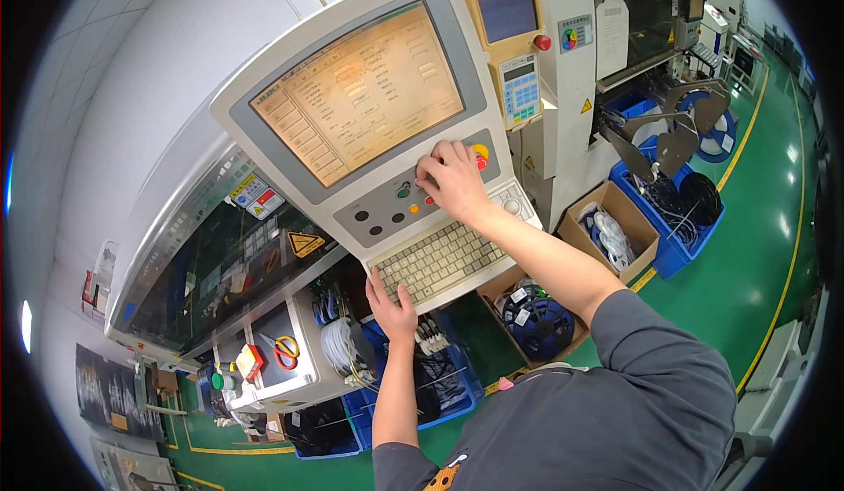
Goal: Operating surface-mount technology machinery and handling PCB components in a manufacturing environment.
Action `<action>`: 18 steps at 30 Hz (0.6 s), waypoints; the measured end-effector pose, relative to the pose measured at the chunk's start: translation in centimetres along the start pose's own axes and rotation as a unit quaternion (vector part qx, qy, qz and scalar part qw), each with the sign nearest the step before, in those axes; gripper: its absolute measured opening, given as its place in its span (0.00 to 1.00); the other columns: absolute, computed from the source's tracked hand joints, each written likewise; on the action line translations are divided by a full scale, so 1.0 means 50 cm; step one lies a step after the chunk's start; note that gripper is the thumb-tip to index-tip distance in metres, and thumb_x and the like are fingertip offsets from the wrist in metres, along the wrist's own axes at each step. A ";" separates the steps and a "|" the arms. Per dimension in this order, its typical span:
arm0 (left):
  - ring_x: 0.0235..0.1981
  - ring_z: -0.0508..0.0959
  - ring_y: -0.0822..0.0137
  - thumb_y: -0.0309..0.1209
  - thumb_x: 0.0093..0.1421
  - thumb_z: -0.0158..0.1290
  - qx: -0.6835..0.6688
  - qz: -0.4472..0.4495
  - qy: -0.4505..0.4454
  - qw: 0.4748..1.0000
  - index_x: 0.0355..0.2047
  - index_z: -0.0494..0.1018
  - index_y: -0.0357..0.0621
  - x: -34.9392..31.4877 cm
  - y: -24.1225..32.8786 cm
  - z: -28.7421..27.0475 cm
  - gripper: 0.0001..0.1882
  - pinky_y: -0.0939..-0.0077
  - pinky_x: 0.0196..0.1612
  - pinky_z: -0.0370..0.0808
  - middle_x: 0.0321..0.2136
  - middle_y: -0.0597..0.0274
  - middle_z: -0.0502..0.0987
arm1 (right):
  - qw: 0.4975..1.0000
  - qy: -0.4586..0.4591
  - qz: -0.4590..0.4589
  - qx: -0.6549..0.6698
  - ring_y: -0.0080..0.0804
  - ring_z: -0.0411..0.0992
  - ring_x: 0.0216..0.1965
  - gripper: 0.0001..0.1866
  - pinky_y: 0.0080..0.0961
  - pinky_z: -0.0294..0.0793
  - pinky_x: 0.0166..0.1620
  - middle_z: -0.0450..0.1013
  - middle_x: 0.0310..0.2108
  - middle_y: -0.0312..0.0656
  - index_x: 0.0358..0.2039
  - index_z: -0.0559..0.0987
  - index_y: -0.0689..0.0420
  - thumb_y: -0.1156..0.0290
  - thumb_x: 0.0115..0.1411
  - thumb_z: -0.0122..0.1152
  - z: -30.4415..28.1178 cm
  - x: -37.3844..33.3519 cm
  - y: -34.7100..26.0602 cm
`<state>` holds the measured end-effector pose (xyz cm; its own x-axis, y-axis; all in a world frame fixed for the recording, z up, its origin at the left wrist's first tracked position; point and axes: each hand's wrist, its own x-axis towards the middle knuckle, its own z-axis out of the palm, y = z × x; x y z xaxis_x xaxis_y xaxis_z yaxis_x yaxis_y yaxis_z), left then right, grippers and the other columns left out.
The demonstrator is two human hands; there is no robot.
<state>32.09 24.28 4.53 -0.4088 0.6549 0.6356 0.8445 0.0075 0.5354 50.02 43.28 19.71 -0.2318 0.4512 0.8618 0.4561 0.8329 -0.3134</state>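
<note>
My right hand [453, 179] rests on the grey button panel [387, 210] under the big screen [356, 91] of a factory machine; its fingertips touch the small round buttons near a red one, beside a yellow and red button [480, 152]. My left hand [391, 306] grips the lower left edge of the beige keyboard [440, 258], thumb on top. The screen shows an orange page of text fields. Neither hand carries any loose object.
A yellow handheld controller [510, 47] hangs right of the screen. Blue bins [673, 249] and cardboard boxes [615, 227] with reels and cables stand on the green floor. Orange scissors [283, 347] lie on a small shelf at the left. More machines line the right.
</note>
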 end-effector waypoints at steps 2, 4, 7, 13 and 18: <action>0.60 0.66 0.37 0.39 0.67 0.50 -0.001 -0.004 0.000 1.000 0.68 0.59 0.43 0.005 0.001 0.003 0.31 0.54 0.61 0.65 0.61 0.36 0.63 | 1.000 -0.002 0.007 -0.010 0.40 0.65 0.43 0.12 0.38 0.62 0.47 0.65 0.35 0.35 0.31 0.77 0.48 0.71 0.48 0.72 -0.005 -0.002 0.001; 0.60 0.66 0.37 0.39 0.67 0.50 -0.001 -0.008 0.001 1.000 0.68 0.59 0.43 0.005 0.003 0.003 0.31 0.54 0.61 0.65 0.61 0.36 0.63 | 0.998 0.002 -0.016 0.061 0.42 0.66 0.44 0.11 0.39 0.63 0.49 0.66 0.37 0.37 0.33 0.78 0.49 0.72 0.50 0.71 -0.018 -0.005 0.007; 0.60 0.66 0.37 0.39 0.67 0.50 0.005 -0.001 -0.001 1.000 0.68 0.59 0.44 0.001 0.011 0.004 0.31 0.54 0.61 0.66 0.61 0.36 0.63 | 0.995 0.029 -0.029 0.096 0.43 0.68 0.46 0.10 0.40 0.65 0.51 0.69 0.39 0.39 0.35 0.78 0.51 0.73 0.53 0.69 -0.071 -0.039 0.021; 0.60 0.66 0.37 0.37 0.66 0.51 0.000 -0.024 0.007 1.000 0.67 0.59 0.43 -0.007 0.001 -0.004 0.31 0.54 0.61 0.66 0.61 0.37 0.63 | 0.973 0.080 0.216 0.032 0.50 0.71 0.48 0.14 0.40 0.69 0.54 0.73 0.44 0.50 0.48 0.74 0.60 0.68 0.65 0.59 -0.095 -0.243 0.135; 0.60 0.67 0.37 0.35 0.64 0.53 -0.004 -0.011 -0.002 1.000 0.67 0.60 0.43 0.010 0.007 -0.004 0.32 0.54 0.61 0.67 0.60 0.38 0.65 | 0.944 -0.066 0.322 0.021 0.60 0.69 0.55 0.26 0.47 0.69 0.54 0.72 0.53 0.59 0.60 0.66 0.63 0.55 0.72 0.45 -0.061 -0.346 0.220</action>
<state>32.13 24.47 5.14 -0.4264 0.6581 0.6206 0.8325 0.0172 0.5537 61.65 43.66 2.56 -0.0252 0.9019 0.4313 0.5060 0.3835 -0.7726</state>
